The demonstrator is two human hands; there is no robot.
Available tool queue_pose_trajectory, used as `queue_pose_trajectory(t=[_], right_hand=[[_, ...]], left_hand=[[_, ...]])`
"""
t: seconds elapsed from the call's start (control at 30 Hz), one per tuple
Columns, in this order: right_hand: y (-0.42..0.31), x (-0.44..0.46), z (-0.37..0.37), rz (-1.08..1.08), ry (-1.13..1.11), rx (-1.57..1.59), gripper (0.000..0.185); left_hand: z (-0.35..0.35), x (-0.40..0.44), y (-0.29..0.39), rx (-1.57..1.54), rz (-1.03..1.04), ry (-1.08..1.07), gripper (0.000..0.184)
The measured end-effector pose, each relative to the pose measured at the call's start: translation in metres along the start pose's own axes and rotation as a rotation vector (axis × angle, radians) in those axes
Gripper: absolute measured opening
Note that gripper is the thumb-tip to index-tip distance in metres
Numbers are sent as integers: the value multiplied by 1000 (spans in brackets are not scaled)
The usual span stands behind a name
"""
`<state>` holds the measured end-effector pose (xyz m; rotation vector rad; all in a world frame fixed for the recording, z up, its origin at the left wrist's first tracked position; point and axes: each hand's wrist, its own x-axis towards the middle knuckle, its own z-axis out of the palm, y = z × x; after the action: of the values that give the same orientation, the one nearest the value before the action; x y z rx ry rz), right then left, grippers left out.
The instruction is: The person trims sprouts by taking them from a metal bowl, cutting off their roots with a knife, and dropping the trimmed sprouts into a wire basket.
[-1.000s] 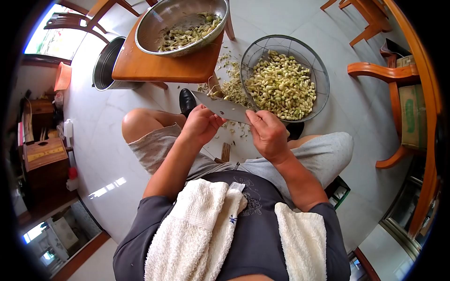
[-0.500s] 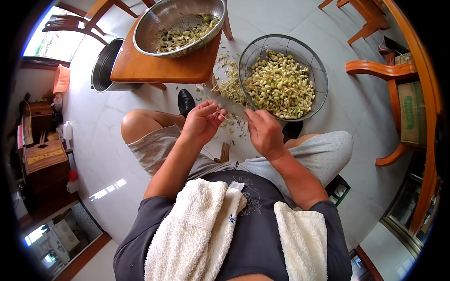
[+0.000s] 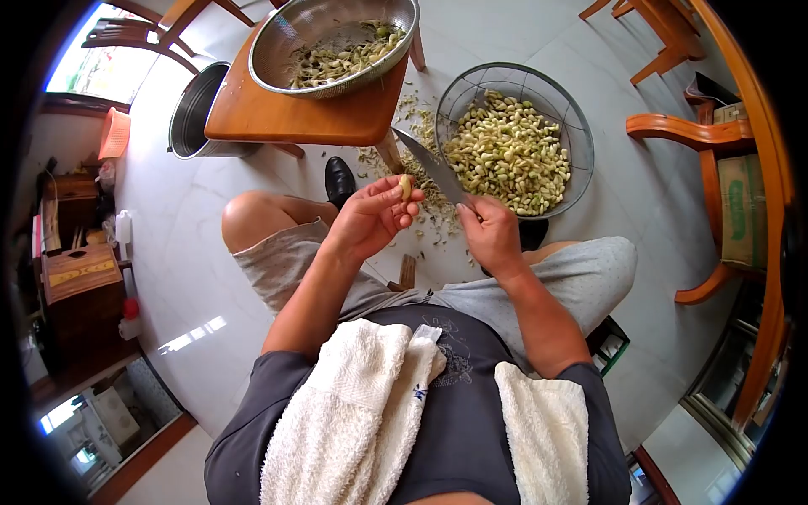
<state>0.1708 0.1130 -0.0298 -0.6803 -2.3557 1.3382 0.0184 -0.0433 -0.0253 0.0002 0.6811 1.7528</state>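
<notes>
Between the thumb and fingertips of my left hand (image 3: 370, 217) is a small pale bulb (image 3: 406, 187), pinched at its sides. My right hand (image 3: 492, 234) is wrapped round the handle of a long knife (image 3: 436, 170). Its blade points away from me and to the left, apart from the bulb. Just beyond my right hand, a wide round basket (image 3: 591, 139) on the floor holds a heap of whitish-green bulbs (image 3: 509, 156). A metal colander (image 3: 273, 46) with stemmed, untidy bulbs rests on a wooden stool (image 3: 307, 124).
Trimmings (image 3: 433, 215) are scattered on the tiled floor under the knife. A metal bucket (image 3: 189, 118) stands left of the stool. Wooden chair parts (image 3: 686, 124) and a cardboard box (image 3: 742, 210) are at the right. A white towel (image 3: 337, 404) hangs over my chest.
The knife has swung away from my left hand, its tip now pointing farther forward. My left hand has turned, bringing the pinched bulb into clear view. The view has shifted slightly.
</notes>
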Motion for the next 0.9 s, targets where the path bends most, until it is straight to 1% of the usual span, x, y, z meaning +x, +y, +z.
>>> queue_pose_trajectory(t=[0.1,0.2,0.3,0.4,0.53,0.63,0.73,0.8,0.9], right_hand=[[-2,1,-6,8,37,88,17],[-4,0,-12,2,76,136,18],[-4,-2,-17,30,72,159,18],[-8,-3,-21,20,56,152,18],[-11,-6,-23,-73,65,138,18],[-16,-8,-21,-179,111,116,22],[-12,-9,-17,-266,72,31,22],[-14,-9,-17,-320,59,-66,26],[-15,-8,-18,-372,50,-162,32]], left_hand=[[16,0,3,29,60,115,29],[-7,7,2,82,156,107,31],[-17,13,8,44,195,-38,27],[-12,15,10,50,269,46,24],[-9,19,7,76,296,140,19],[1,18,0,79,290,187,17],[5,18,-9,92,288,200,16],[6,18,-13,118,312,197,15],[12,16,-16,142,316,246,14]])
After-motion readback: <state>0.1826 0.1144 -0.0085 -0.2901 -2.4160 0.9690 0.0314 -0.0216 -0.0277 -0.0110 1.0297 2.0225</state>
